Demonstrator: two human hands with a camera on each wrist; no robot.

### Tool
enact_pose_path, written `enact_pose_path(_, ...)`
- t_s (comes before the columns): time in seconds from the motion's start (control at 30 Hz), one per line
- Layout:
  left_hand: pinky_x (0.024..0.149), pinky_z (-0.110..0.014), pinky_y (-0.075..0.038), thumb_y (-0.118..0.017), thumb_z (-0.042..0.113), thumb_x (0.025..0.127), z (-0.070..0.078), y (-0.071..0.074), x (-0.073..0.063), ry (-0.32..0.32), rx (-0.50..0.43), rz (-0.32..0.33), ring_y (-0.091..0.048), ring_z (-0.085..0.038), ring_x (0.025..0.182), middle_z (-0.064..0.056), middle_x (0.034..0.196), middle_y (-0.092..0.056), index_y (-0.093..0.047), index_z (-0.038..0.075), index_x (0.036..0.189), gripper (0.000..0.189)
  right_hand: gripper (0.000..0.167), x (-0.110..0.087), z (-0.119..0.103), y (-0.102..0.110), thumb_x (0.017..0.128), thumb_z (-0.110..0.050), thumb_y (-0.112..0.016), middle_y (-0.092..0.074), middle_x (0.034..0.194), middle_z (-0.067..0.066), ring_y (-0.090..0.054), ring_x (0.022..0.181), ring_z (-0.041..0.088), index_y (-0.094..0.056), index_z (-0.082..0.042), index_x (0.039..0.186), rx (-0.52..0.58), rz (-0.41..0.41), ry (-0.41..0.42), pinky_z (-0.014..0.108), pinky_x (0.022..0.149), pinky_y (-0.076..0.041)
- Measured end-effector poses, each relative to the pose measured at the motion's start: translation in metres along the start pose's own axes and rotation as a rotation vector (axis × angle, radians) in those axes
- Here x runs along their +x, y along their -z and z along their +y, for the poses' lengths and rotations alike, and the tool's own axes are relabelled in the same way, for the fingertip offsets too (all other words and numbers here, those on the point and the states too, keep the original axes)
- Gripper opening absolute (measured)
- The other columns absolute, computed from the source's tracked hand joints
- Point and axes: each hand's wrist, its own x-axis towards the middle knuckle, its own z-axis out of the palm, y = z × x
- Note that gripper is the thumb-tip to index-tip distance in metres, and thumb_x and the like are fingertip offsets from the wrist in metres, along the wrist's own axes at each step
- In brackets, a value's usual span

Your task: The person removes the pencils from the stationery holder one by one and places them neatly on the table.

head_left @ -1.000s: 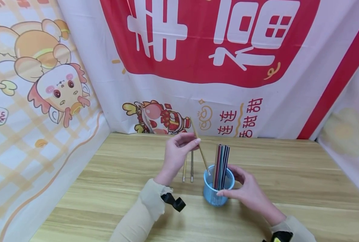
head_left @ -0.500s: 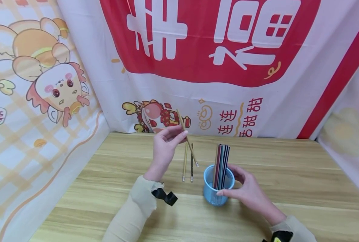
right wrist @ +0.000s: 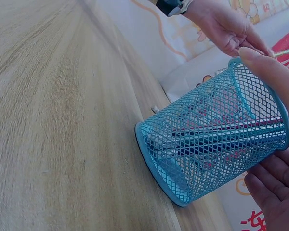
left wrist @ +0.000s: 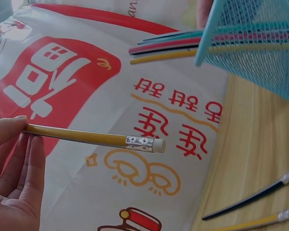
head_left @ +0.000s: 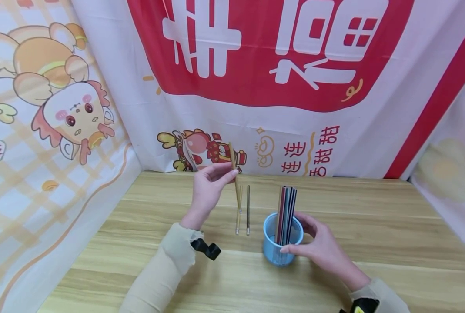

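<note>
My left hand (head_left: 210,188) pinches a yellow pencil (left wrist: 82,134) between thumb and fingers, its white eraser end pointing down and away from the hand. In the head view that pencil overlaps a second yellow pencil (head_left: 238,224) lying on the table. Beside it lies a black pencil (head_left: 248,211). My right hand (head_left: 321,245) grips the rim of a light blue mesh pen holder (right wrist: 212,139), thumb on the near side and fingers round the far side. Several pencils (head_left: 286,215) in dark, red and green tones stand in the holder, leaning together.
The wood-grain table (head_left: 334,282) reaches back to a white printed cloth (head_left: 365,139) hanging behind it. Another printed cloth (head_left: 79,195) hangs along the left side. A black strap (head_left: 206,249) circles my left wrist.
My left hand has moved left with the pencil, away from the pen holder and over the pencils on the table. The pencil now stands more upright. My right hand stays on the holder.
</note>
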Motion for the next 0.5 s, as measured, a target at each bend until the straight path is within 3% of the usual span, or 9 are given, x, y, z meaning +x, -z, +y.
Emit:
enact_pose_path(0.27,0.091,-0.025,-0.066,-0.084,0.018,0.096,-0.014,0.007,0.014,0.039,0.098,-0.022,-0.076,-0.015,0.102,-0.012,0.121,-0.08,-0.077,0.006,0.125,0.032,0.094,0.0,-0.001,0.001,0.079,-0.032,-0.098,-0.063,0.15,0.018,-0.066,0.133,0.037,-0.051,-0.003,0.155,0.013,-0.005,0.04,0.058,0.117,-0.053)
enact_pose_path(0.5,0.09,-0.024,-0.066,-0.082,0.017,0.097,-0.03,0.012,0.024,0.131,0.142,-0.031,-0.075,-0.014,0.101,-0.012,0.124,-0.078,-0.077,0.01,0.127,0.031,0.095,0.0,0.0,0.001,0.079,-0.032,-0.098,-0.062,0.152,0.02,-0.065,0.134,0.038,-0.05,-0.003,0.156,0.016,-0.007,0.037,0.059,0.117,-0.052)
